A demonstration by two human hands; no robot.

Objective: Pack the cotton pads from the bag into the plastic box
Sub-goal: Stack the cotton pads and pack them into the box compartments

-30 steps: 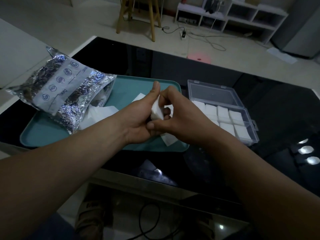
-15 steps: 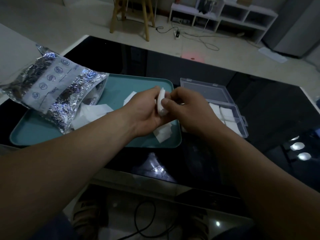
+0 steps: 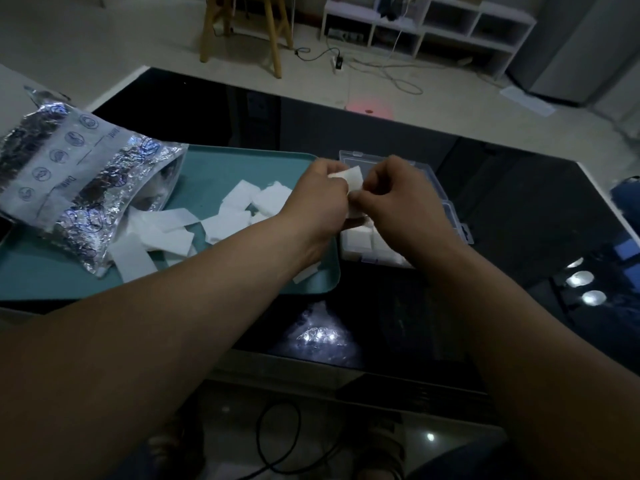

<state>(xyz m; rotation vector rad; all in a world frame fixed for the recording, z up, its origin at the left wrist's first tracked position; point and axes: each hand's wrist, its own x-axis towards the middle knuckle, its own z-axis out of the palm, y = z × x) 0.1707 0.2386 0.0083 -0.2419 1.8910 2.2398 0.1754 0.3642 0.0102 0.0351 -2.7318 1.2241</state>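
While both grips are clamped on one cotton pad [image 3: 347, 177], log where it hangs: off the surface, over the seam between the teal tray's [image 3: 221, 168] right edge and the plastic box [image 3: 454, 216], which sits on the tabletop [image 3: 502, 202] just beside that edge. Your left grip [image 3: 320, 202] pinches the pad's left side and your right grip [image 3: 398, 199] its right, fingers curled on it. The pad stands roughly upright, longer side running top to bottom, face toward you. The box lies below and slightly right of the pinch, its long axis running from the tabletop's near edge toward the far one. Your right grip is over it, so it is the nearer one for the drop. Packed pads [image 3: 360, 242] fill the box's near end; the cells beyond are hidden behind your hands. The foil bag [image 3: 79, 188] lies at the tray's left end, with loose pads [image 3: 239, 209] spilled toward the tray's middle.
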